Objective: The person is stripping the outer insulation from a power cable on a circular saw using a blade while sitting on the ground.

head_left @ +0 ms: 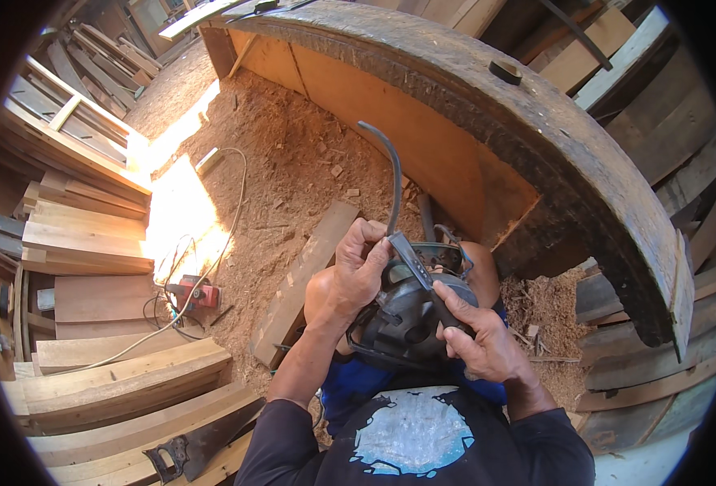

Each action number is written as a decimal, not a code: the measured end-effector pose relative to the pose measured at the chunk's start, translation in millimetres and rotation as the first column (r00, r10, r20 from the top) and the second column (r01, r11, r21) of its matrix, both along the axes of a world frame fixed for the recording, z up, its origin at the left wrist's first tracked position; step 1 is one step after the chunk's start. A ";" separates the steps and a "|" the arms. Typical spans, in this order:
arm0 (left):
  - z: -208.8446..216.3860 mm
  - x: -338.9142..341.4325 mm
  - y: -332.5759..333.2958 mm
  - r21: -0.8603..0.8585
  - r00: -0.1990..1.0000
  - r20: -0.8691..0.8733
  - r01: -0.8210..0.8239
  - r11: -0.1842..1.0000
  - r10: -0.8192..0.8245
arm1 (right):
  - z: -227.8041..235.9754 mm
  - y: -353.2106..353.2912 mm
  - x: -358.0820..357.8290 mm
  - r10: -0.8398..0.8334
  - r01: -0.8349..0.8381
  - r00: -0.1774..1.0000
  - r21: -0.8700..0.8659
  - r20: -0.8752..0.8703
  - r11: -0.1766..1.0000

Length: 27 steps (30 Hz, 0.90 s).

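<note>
My left hand [362, 263] is closed, its thumb and fingers pinching the lower end of a curved grey cord [396, 174] whose free end points up and away. My right hand [483, 336] is wrapped round a dark handle with a flat grey blade-like part [411, 257], which looks like a knife. The blade's tip meets the cord beside my left fingers. Below both hands, between my knees, rests a black power tool [411, 324] with a rounded housing; its underside is hidden.
A large curved wooden workbench [487, 89] arches from the far side to the right, with a dark roll [505, 73] on top. Stacked planks [91, 231] and a handsaw [200, 445] lie left. A red power tool [194, 293] and cord sit on sawdust. A board [305, 275] lies by my left knee.
</note>
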<state>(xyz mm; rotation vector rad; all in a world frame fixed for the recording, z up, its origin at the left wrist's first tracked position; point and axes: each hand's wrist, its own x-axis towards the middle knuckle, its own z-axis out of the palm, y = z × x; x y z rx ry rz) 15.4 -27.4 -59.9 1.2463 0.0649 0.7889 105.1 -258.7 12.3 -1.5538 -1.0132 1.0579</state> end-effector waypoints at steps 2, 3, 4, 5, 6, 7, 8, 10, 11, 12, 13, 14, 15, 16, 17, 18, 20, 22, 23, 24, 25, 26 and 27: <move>2.0 -2.4 -0.2 0.011 0.999 -0.032 0.019 1.000 -0.019 | -2.9 -1.1 -0.6 -0.021 0.022 0.995 0.005 -0.101 1.000; 1.7 -2.1 -0.2 0.011 0.999 -0.031 0.020 1.000 -0.020 | -3.8 -1.2 0.0 -0.022 0.023 0.995 0.005 -0.101 1.000; 1.2 -1.8 -0.1 0.015 1.000 -0.014 0.029 0.999 -0.028 | -4.6 -1.1 0.8 -0.022 0.022 0.995 0.008 -0.093 1.000; 1.2 -1.6 -0.1 0.018 0.999 0.003 0.037 0.999 -0.038 | -6.0 -1.1 1.3 -0.021 0.022 0.996 0.010 -0.086 1.000; 1.7 -2.0 -0.5 0.019 0.999 0.002 0.038 0.999 -0.038 | -7.8 -0.7 1.2 -0.022 0.023 0.996 0.011 -0.087 1.000; 2.9 -3.0 -1.4 0.010 0.999 -0.003 0.038 0.999 -0.038 | -9.9 -0.1 0.8 -0.030 0.031 0.994 0.002 -0.105 1.000; 4.2 -3.4 -2.0 0.000 0.999 -0.006 0.038 0.999 -0.038 | -11.1 0.4 0.3 -0.039 0.038 0.992 -0.008 -0.121 0.999; 5.0 -2.4 -2.7 -0.006 0.999 0.014 0.042 0.999 -0.042 | -12.4 1.8 -1.1 -0.042 0.042 0.991 -0.006 -0.130 0.999; 5.2 -2.3 -2.7 -0.013 0.999 0.032 0.044 0.999 -0.044 | -13.2 2.4 -1.5 -0.044 0.044 0.989 -0.005 -0.140 0.999; 6.1 -2.9 -2.3 -0.013 0.999 0.032 0.045 0.999 -0.044 | -14.7 2.4 -1.1 -0.045 0.045 0.989 -0.005 -0.141 0.999; 7.2 -4.0 -1.4 0.000 0.999 0.016 0.047 0.999 -0.047 | -16.4 2.1 -0.4 -0.039 0.041 0.991 0.010 -0.130 0.999; 7.8 -4.8 -1.6 0.014 0.999 0.000 0.050 0.999 -0.050 | -17.5 1.2 -0.3 -0.033 0.036 0.992 0.026 -0.120 0.999; 7.3 -4.1 -2.6 0.015 0.999 0.000 0.051 0.999 -0.051 | -16.3 1.9 -2.0 -0.034 0.038 0.992 0.027 -0.120 0.999; 6.3 -2.6 -4.0 -0.001 0.999 0.009 0.040 0.999 -0.040 | -13.6 3.9 -5.0 -0.053 0.056 0.989 0.017 -0.136 0.998; 7.5 -1.4 -4.4 -0.019 0.999 0.019 0.028 0.999 -0.028 | -11.0 6.1 -6.4 -0.072 0.073 0.986 0.005 -0.150 0.997; 9.7 -1.1 -4.8 -0.019 0.999 0.021 0.029 0.999 -0.028 | -9.6 6.9 -6.3 -0.072 0.074 0.986 0.005 -0.148 0.997; 14.4 -1.3 -6.3 -0.056 0.998 -0.069 -0.005 0.998 0.001 | -8.0 7.8 -5.8 -0.044 0.045 0.992 0.009 -0.117 0.999; 9.0 -0.6 -2.5 -0.075 0.998 -0.066 0.009 0.997 -0.014 | -7.9 6.5 -4.8 -0.033 0.034 0.996 0.014 -0.087 0.999; 8.0 -0.6 -1.1 -0.093 0.998 -0.064 0.023 0.995 -0.029 | -7.7 5.8 -4.5 -0.022 0.024 0.998 0.020 -0.059 1.000; 7.6 -1.1 -0.7 -0.093 0.998 -0.064 0.023 0.995 -0.029 | -7.0 5.2 -4.6 -0.022 0.023 0.998 0.020 -0.059 1.000; 7.8 -1.6 -0.8 -0.083 0.996 -0.088 0.017 0.996 -0.025 | -5.9 4.4 -4.9 -0.020 0.021 0.998 0.019 -0.053 1.000; 7.2 -2.4 -0.9 -0.073 0.993 -0.115 0.012 0.997 -0.020 | -5.8 4.0 -5.3 -0.019 0.019 0.999 0.018 -0.050 1.000; 6.7 -2.5 -1.7 -0.073 0.993 -0.117 0.011 0.997 -0.019 | -5.3 4.3 -5.3 -0.018 0.019 0.999 0.018 -0.052 1.000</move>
